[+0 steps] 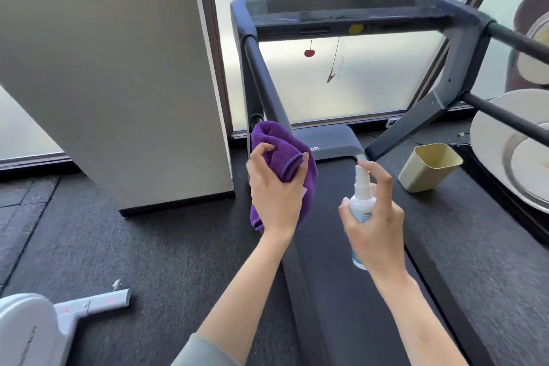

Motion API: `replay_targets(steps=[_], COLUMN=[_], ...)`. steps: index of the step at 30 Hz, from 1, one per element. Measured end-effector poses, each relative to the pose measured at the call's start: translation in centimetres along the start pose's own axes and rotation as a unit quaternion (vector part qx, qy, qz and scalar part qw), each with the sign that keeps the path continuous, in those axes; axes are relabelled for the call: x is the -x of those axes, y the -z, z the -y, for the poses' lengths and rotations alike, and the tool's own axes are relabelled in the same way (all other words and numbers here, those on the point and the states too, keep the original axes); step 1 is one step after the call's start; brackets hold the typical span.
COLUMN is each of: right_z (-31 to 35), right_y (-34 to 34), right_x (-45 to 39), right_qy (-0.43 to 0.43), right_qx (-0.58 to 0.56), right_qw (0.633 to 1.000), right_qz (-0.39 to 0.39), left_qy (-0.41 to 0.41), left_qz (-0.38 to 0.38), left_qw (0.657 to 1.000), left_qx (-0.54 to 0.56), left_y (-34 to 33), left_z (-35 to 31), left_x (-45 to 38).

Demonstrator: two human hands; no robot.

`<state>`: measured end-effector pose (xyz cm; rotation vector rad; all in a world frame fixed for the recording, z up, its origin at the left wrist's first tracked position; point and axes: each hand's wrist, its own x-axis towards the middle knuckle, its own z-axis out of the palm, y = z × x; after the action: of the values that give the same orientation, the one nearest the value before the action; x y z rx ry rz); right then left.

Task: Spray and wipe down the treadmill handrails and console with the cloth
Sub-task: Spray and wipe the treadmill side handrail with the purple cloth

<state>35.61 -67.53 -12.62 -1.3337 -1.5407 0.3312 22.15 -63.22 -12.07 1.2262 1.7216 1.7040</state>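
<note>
Bright, diffuse daylight pours through the frosted window (341,83) ahead — it leaves the treadmill console (341,13) backlit and dark. Shadows on the floor (148,246) stay soft. Straight lines bow toward the edges, and the right edge smears with blur.

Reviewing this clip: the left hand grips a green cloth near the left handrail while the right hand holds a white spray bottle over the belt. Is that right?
Not quite. In the head view the cloth is purple, not green. The rest stands: the left hand grips it near the left handrail, and the right hand holds the white spray bottle over the belt.
</note>
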Motion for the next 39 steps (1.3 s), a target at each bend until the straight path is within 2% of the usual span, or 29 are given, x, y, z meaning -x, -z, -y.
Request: replay_targets(steps=[3,6,13,17,20,24,28,35,39], right_z=[-1.2,-2.1,-2.7,-2.3,-1.8,-1.2,-1.4,-2.1,-2.3], right_y=[0.2,0.2,-0.1,0.1,-0.1,-0.5,-0.7,-1.0,-0.8], right_x=[-0.5,-0.5,-0.1,-1.0,-2.2,-3.6,-4.1,-3.1,-2.4], right_qy=[-0.003,-0.002,0.003,0.005,0.017,0.031,0.029,0.003,-0.001], right_qx=[0.004,0.004,-0.016,-0.047,-0.06,-0.065,-0.065,-0.059,-0.059], right_qw=[1.0,1.0,0.999,0.998,0.997,0.997,0.997,0.997,0.997], right_qz=[0.01,0.019,0.047,0.046,0.048,0.042,0.026,0.047,0.051], left_qy=[-0.012,-0.023,0.013,-0.017,-0.027,0.035,0.078,0.066,0.07], left_qz=[-0.054,-0.066,-0.013,-0.053,-0.09,-0.048,-0.028,-0.013,0.015], left_qw=[0.997,0.997,0.999,0.997,0.995,0.998,0.996,0.99,0.989], left_qx=[-0.046,-0.034,-0.039,-0.059,-0.021,-0.03,0.017,0.127,0.127], left_y=[-1.2,-1.5,-0.6,-1.0,-1.6,-2.2,-2.3,-1.6,-0.9], left_z=[1.4,2.7,6.9,4.6,1.0,-2.0,-0.7,3.1,5.6], left_x=[0.5,0.9,4.2,3.3,0.2,-5.2,-4.2,-0.1,1.6])
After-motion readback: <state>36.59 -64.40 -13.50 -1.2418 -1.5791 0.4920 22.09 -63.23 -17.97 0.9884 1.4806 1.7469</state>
